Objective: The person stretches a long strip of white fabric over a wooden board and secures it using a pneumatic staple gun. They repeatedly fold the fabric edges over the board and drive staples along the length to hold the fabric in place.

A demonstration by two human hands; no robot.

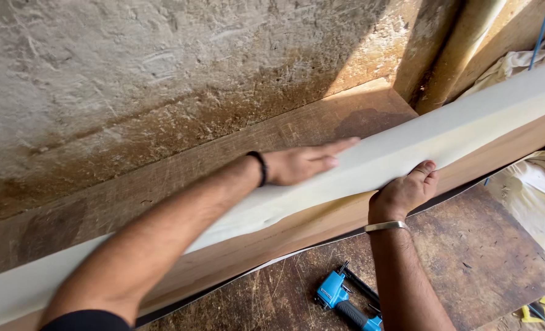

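The left hand [303, 164] lies flat and released on the cream sheet [407, 147], pressing it onto the wooden frame [321, 220], while the right hand [404, 193] grips the sheet's edge over the rail; a blue stapler [340, 297] rests on the table [468, 251] below

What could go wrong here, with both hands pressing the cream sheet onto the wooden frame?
The left hand lies flat on the cream sheet while the right hand pinches its lower edge against the wooden frame; uneven pull may leave wrinkles or skew it. The blue staple gun lies just beside the right forearm, so a careless elbow could knock it.
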